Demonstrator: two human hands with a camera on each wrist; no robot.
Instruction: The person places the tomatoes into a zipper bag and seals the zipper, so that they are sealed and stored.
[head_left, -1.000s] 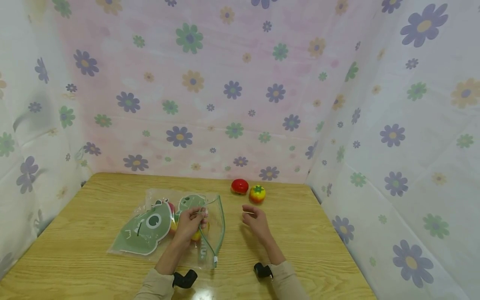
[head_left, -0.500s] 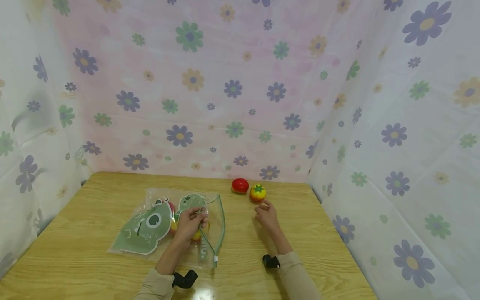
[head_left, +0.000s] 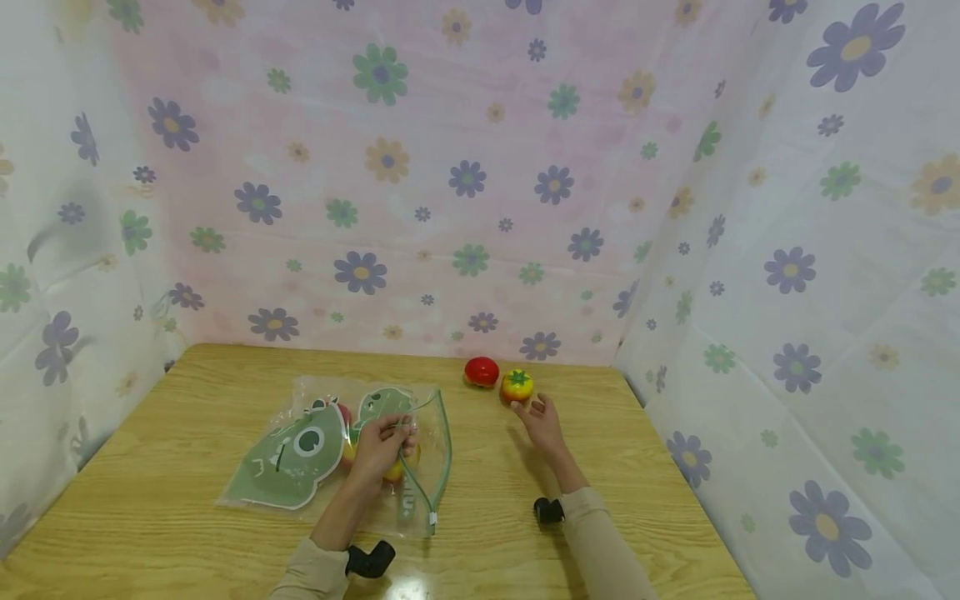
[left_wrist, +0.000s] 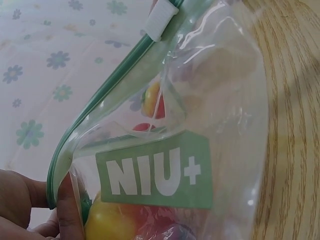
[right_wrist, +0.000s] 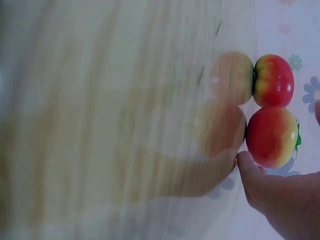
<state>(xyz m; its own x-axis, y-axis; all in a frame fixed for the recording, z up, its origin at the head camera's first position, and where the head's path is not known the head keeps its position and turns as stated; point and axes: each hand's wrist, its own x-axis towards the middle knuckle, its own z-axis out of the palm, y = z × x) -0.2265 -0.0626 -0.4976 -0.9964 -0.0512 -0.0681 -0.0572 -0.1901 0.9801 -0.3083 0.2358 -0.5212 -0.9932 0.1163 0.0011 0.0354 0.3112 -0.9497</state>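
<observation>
My left hand (head_left: 381, 450) pinches the edge of a clear slider zip bag (head_left: 300, 454) at its mouth, which gapes toward the right. Green cartoon prints cover the bag, and toy fruit (left_wrist: 112, 220) shows through its plastic near the fingers. Beyond the mouth, my right hand (head_left: 542, 425) reaches a yellow-and-red toy fruit with a green leafy top (head_left: 517, 386). In the right wrist view the thumb (right_wrist: 252, 172) lies right at that fruit's base, with a fingertip at the picture's edge on the other side; the fingers are not closed round it.
A red toy fruit (head_left: 482, 372) sits just left of the leafy one, near the back of the wooden table (head_left: 600, 467). Flower-printed cloth (head_left: 420, 167) hangs behind and on both sides. The white slider (head_left: 432, 518) is at the bag's near corner.
My right hand has moved right and forward, from beside the bag's mouth to the leafy toy fruit, and its thumb and fingers have spread. The left hand and bag have stayed put.
</observation>
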